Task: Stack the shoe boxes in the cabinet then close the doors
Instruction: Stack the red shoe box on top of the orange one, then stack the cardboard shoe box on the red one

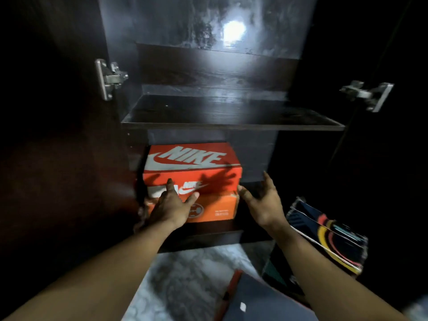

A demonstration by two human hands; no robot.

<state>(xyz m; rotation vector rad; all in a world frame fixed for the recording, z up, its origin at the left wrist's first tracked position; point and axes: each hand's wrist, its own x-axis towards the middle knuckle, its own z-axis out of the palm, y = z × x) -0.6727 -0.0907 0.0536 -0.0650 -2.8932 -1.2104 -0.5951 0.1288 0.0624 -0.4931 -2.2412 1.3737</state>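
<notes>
Shelf (231, 126) above bare; orange box (192, 181) fills lower bay's left, right side seemingly free.

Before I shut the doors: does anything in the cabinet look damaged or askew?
The lower orange box looks frayed at its top right corner, beside the right hand. The upper Nike box sits roughly square on it.

Orange shoe box (192, 158) with white logo, dark brown cabinet (231, 117), multicoloured striped box (328, 237)

Orange Nike shoe box (192, 163), lid on, lies on the bottom shelf (203, 239) of the open dark cabinet (231, 126)
</notes>
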